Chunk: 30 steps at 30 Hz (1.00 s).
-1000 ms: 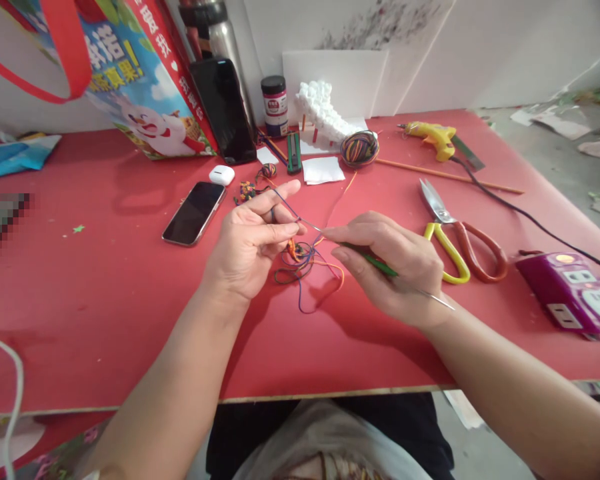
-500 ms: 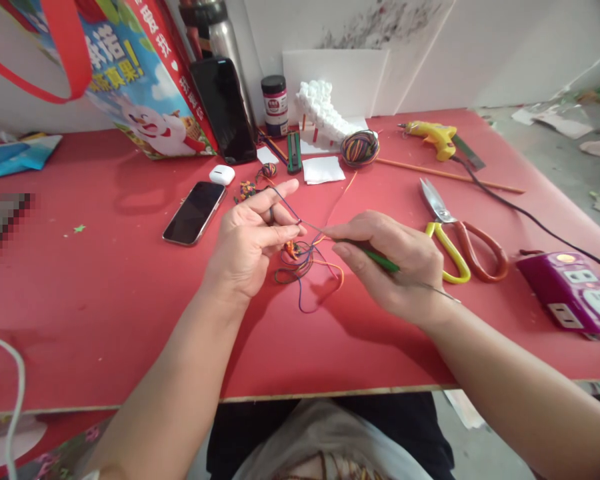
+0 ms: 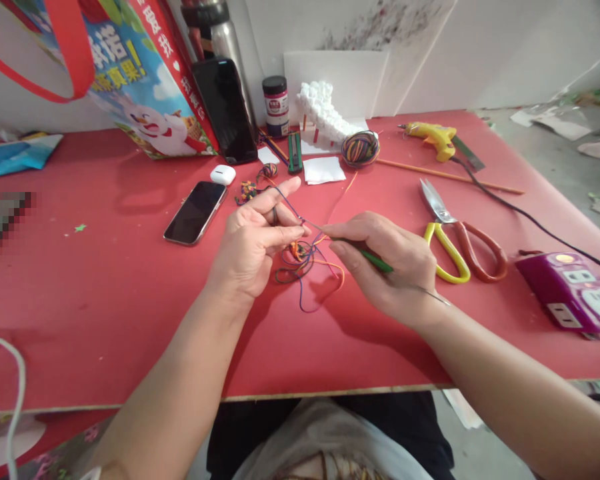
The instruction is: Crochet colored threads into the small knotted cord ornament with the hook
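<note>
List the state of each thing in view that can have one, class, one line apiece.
Left hand, pinching a yarn strand
Right hand, closed around a crochet hook
Crochet hook, held aslant
Loose yarn, tangled in loops
Large yarn ball, wound
Scissors, lying unheld
Hot glue gun, lying unheld
Jar, upright, lid on
Flat smartphone, screen dark
Leaning smartphone, screen dark
Earbud case, closed
Steel flask, upright

Looks like a craft corner to me. The red surface (image 3: 115,320) bears a yarn ball (image 3: 360,150) at one o'clock, glue gun (image 3: 434,138) at two, scissors (image 3: 445,215) at three.
</note>
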Motion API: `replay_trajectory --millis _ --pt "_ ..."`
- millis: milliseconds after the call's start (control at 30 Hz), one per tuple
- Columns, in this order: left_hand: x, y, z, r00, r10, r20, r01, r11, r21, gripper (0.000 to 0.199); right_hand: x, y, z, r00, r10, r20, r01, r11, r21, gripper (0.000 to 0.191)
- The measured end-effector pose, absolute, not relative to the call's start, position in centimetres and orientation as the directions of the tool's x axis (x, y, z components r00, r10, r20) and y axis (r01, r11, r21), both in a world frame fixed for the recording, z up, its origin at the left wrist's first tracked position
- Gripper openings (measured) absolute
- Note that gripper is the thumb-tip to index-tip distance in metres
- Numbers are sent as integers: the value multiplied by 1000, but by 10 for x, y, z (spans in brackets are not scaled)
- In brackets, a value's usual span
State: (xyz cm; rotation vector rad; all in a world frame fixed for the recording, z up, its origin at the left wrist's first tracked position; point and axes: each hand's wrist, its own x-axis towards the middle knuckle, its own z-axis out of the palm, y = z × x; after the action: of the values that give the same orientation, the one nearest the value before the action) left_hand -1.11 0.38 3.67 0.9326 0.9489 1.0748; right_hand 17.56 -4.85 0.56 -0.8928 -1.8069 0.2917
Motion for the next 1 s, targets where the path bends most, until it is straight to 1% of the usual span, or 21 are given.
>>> replay_trajectory --millis 200,433,533,633,733,833,933,1000 --pt "-14 5 39 195 969 -152 -292 205 934 47 177 -49 7 -175 685 707 411 703 -580 18" --pt "-19 8 42 234 946 -223 -327 293 898 45 180 -49 11 -215 689 692 396 709 -583 15" --pt "-22 10 41 252 942 -224 -318 299 900 44 184 -49 14 -219 701 679 364 704 -610 14" --pt "-24 12 41 264 941 -212 -300 289 909 45 186 -50 17 -209 741 638 330 667 -668 14" --pt "-23 11 40 278 940 -197 -301 280 911 46 185 -50 18 -141 795 590 258 605 -753 10" --pt "-19 9 39 294 938 -181 -328 277 903 48 183 -49 15 -67 852 520 131 524 -841 11" --pt "-14 5 37 304 933 -191 -343 295 892 50 180 -47 9 -32 887 460 -31 459 -888 14" --pt "-11 3 35 310 931 -193 -361 303 882 51 179 -45 5 -20 911 412 -100 408 -907 17"
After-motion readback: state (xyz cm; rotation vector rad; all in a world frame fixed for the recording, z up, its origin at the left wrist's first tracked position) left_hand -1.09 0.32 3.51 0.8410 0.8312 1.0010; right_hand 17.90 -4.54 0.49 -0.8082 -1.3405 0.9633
